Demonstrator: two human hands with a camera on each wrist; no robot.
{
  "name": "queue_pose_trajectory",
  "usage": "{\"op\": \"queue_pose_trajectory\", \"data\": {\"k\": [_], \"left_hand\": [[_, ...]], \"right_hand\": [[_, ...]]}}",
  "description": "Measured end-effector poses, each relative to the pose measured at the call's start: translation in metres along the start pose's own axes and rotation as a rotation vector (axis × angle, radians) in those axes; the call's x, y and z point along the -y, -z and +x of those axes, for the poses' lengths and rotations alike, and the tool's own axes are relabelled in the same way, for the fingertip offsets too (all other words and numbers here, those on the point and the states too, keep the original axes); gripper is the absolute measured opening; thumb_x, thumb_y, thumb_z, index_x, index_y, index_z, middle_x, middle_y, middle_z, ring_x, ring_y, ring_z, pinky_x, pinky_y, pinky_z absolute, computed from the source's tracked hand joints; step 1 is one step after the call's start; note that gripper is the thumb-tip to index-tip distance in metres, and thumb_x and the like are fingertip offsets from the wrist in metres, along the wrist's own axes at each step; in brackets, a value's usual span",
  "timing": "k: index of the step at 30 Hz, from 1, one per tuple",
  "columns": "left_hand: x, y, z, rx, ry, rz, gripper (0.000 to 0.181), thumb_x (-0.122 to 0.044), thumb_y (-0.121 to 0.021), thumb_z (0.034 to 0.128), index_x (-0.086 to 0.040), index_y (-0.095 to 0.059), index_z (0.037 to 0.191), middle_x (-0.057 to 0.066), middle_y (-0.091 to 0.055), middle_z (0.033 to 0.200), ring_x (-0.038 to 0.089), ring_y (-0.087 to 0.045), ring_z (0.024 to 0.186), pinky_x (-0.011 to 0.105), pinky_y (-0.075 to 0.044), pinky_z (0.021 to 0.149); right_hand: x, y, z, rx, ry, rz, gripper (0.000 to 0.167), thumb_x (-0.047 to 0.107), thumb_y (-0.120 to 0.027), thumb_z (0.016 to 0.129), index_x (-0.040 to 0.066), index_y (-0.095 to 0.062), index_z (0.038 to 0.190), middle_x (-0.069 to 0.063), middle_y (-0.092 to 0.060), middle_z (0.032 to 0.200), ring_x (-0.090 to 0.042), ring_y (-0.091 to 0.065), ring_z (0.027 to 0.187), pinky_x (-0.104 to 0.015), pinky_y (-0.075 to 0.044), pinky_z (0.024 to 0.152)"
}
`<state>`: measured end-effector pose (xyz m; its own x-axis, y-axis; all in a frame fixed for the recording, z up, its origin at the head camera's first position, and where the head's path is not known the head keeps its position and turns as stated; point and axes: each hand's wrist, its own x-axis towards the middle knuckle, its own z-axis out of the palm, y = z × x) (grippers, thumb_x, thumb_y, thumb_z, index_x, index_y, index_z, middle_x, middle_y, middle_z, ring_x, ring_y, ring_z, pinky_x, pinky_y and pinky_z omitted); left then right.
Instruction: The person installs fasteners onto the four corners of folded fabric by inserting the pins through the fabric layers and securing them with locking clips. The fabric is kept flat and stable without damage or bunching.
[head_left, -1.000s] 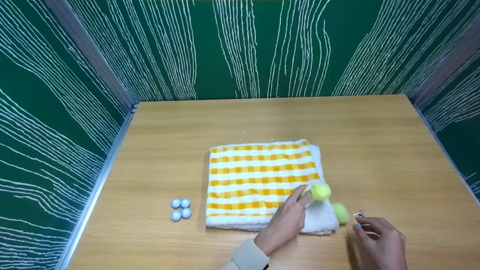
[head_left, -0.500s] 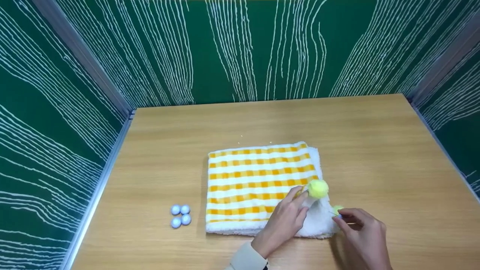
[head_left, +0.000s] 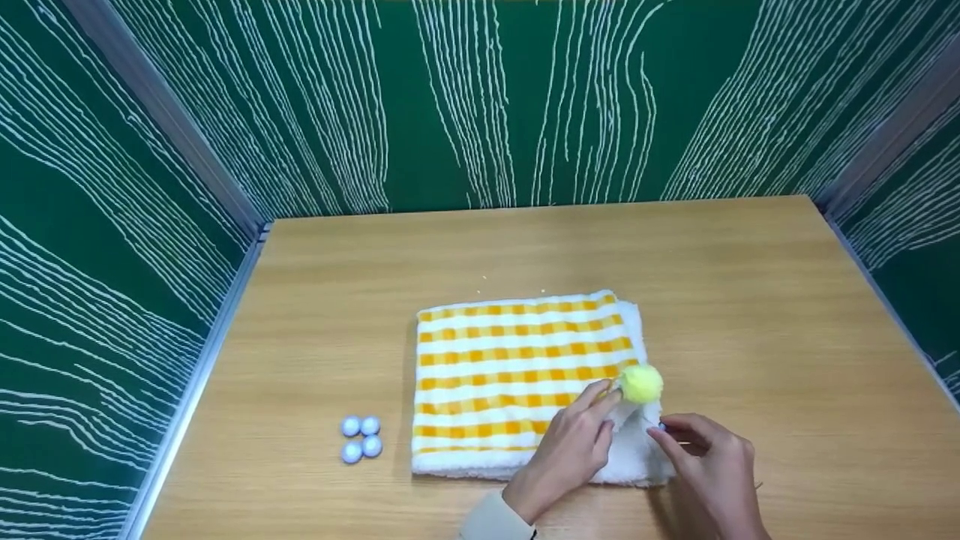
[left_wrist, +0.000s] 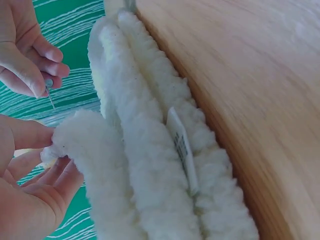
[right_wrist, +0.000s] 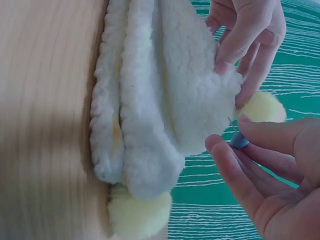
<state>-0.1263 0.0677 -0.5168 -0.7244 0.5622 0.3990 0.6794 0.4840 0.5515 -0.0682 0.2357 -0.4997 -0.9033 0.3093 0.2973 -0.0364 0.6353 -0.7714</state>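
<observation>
A folded yellow-and-white checked blanket with white fleece on its underside lies on the table. My left hand pinches its near right corner, lifted and turned back, beside a yellow pompom. Just right of that corner, my right hand pinches a pin with a blue round head between thumb and fingers. In the right wrist view the pin's thin metal shaft points at the fleece edge; I cannot tell whether it touches. A second pompom hangs at the lower layers' corner, hidden in the head view.
Several pale blue balls sit in a cluster on the wooden table, left of the blanket. A white label sticks out between the fleece layers. Green panels with white wavy lines stand around the table's back and sides.
My right hand has moved left with the pin, from the open table to the blanket's lifted corner, and now covers the second pompom. The left hand keeps its hold in almost the same place.
</observation>
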Motion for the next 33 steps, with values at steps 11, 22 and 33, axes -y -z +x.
{"op": "queue_pose_trajectory", "data": {"k": [11, 22, 33], "left_hand": [[0.0, 0.002, 0.002, 0.018, -0.021, 0.0, 0.041, -0.003, -0.057, 0.0883, -0.002, -0.056, 0.129, 0.011, -0.052, 0.133, 0.006, -0.056, 0.084, 0.005, -0.038, 0.062], [0.0, 0.003, 0.003, 0.037, -0.036, 0.032, 0.041, -0.004, -0.057, 0.0895, -0.003, -0.055, 0.13, 0.01, -0.051, 0.134, 0.009, -0.056, 0.11, 0.014, -0.046, 0.084], [0.0, 0.003, 0.003, 0.037, -0.087, 0.01, 0.042, -0.002, -0.056, 0.0882, -0.002, -0.054, 0.13, 0.01, -0.051, 0.135, 0.004, -0.057, 0.095, 0.006, -0.041, 0.068]], "right_hand": [[0.004, -0.008, 0.004, -0.032, -0.014, 0.038, 0.015, -0.004, -0.08, 0.068, 0.001, -0.072, 0.079, -0.007, -0.071, 0.075, 0.007, -0.06, 0.066, -0.01, -0.049, 0.058], [0.01, -0.021, 0.008, -0.036, -0.015, 0.045, 0.013, -0.001, -0.081, 0.07, 0.002, -0.072, 0.079, -0.008, -0.071, 0.075, 0.0, -0.063, 0.064, -0.011, -0.049, 0.057], [0.008, -0.029, 0.008, -0.091, 0.089, 0.066, 0.013, -0.004, -0.081, 0.067, -0.001, -0.072, 0.077, -0.01, -0.07, 0.072, 0.006, -0.061, 0.063, -0.01, -0.049, 0.056]]}}
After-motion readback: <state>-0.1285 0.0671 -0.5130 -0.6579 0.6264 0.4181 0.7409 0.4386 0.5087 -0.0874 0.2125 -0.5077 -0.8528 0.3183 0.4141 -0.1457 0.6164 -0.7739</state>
